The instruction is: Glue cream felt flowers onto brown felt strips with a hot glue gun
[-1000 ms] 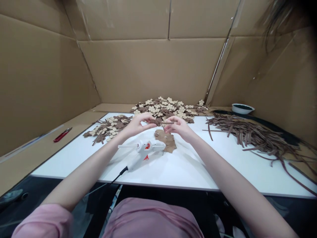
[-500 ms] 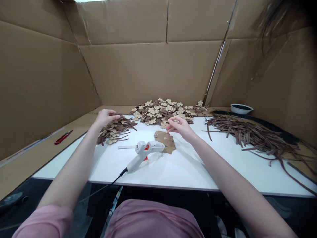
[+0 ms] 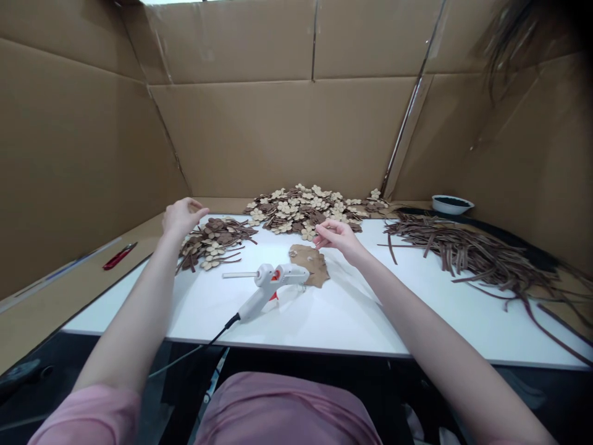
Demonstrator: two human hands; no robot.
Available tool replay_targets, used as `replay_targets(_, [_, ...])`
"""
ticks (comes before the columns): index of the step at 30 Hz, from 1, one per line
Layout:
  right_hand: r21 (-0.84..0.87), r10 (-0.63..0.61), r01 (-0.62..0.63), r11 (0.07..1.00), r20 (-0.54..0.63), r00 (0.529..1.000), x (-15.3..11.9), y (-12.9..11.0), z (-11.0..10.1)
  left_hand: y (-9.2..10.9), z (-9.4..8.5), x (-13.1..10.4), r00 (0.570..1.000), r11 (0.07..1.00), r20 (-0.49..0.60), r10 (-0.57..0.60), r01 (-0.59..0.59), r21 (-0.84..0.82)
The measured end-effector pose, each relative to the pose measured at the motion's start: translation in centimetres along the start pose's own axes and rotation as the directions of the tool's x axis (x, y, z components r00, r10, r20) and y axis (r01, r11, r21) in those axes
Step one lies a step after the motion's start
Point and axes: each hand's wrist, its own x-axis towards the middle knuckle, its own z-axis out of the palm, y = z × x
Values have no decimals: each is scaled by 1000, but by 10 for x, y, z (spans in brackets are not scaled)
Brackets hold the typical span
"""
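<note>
1. Leftward and away from the wearer, the left hand (image 3: pixel 180 217) has shifted since half a second ago, from over the small pile of flowers and strips (image 3: pixel 212 252) to its far left edge. The right hand (image 3: pixel 341 240) has hardly moved. A second ago both hands met in the middle around a flower and a strip.

2. The left fingers are loosely apart, with nothing visible between them; the small pile lies just beside them, to the right and nearer the wearer. The right fingers are narrow, thumb close to fingertips; whether they hold anything small cannot be told.

3. Just below the right fingers, on their wearer side, lies the brown patch (image 3: pixel 317 272), with whitish bits on it.

4. Between the forearms, the white glue gun (image 3: pixel 269 281) is nearer the wearer than either set of fingers. Its barrel runs left to right, its front end by the patch and nearer the right hand; its handle slants left toward the wearer.

5. Beyond and between both sets of fingers sits the large flower heap (image 3: pixel 287 216), nearer the right hand. The loose brown strips (image 3: pixel 456 247) lie well to the right of the right fingers, across the white table (image 3: pixel 361 324).
</note>
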Motion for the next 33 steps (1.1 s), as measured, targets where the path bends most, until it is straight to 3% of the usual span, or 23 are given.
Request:
replay_targets(2, [-27, -18, 18, 999, 1, 1000, 1, 2, 0, 16, 5, -9, 990, 998, -130, 61, -59, 13])
replay_targets(5, [-88, -51, 50, 995, -7, 999, 3, 9, -1, 46, 24, -29, 970, 956, 12, 243, -238, -169])
replay_targets(7, [-178, -82, 75, 981, -34, 996, 5, 14, -4, 65, 41, -44, 923, 920, 160, 351, -307, -244])
replay_targets(10, [-417, -140, 81, 905, -114, 984, 9, 21, -13, 88, 64, -66, 709, 811, 397, 583, -478, -339])
replay_targets(12, [-516, -147, 39, 856, -170, 974, 11, 23, -19, 98, 76, -77, 581, 728, 439, 685, -578, -370])
replay_targets(14, [-572, -142, -17, 820, -233, 962, 12, 22, -26, 102, 84, -84, 519, 668, 430, 739, -645, -371])
replay_targets(16, [-627, -176, -72, 775, -324, 929, 12, 21, -33, 101, 90, -87, 509, 639, 395, 765, -675, -368])
replay_targets(18, [-708, -269, -140, 693, -433, 860, 12, 20, -42, 97, 94, -85, 516, 630, 366, 775, -678, -378])
replay_targets(20, [-773, -287, -320, 547, -532, 797, 13, 22, -53, 91, 96, -82, 541, 649, 359, 761, -659, -382])
replay_targets(23, [-678, -150, -642, 359, -720, 677, 14, 27, -74, 84, 99, -77, 593, 701, 375, 713, -612, -365])
replay_targets(26, [-567, 19, -784, 255, -807, 590, 14, 36, -96, 81, 99, -75, 610, 721, 385, 692, -596, -352])
replay_targets(29, [-541, 95, -815, 209, -818, 568, 13, 43, -109, 83, 99, -76, 610, 719, 381, 695, -598, -353])
replay_targets(33, [-627, 44, -752, 204, -762, 647, 12, 46, -110, 87, 98, -78, 586, 695, 373, 719, -624, -359])
